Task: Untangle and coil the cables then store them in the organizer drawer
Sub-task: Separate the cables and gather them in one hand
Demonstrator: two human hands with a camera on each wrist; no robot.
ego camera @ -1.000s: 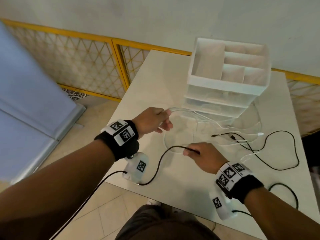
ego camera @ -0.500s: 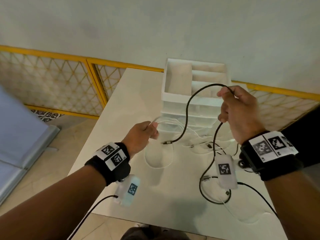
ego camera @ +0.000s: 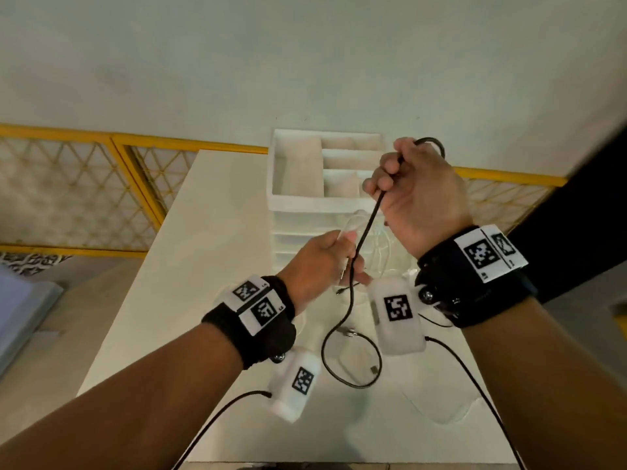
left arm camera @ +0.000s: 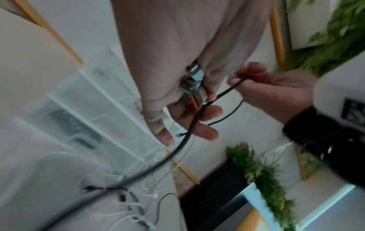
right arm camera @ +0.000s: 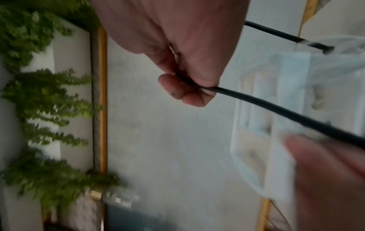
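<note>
Black cable (ego camera: 353,283) pinched in raised right hand (ego camera: 419,198); left hand (ego camera: 322,262) clasps bunched white cables (left arm camera: 192,89).

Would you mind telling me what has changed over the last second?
The right hand took hold of the black cable on the table and lifted it up in front of the organizer. The left hand rose slightly, still holding the white cables. The organizer stayed put.

Black cable (ego camera: 364,228): thin, raised taut off the table, lower part looping on the tabletop. White cables (ego camera: 380,256): thin, bunched and tangled before the organizer (ego camera: 298,201), which is white, upright, with stacked drawers and an open compartmented top
</note>
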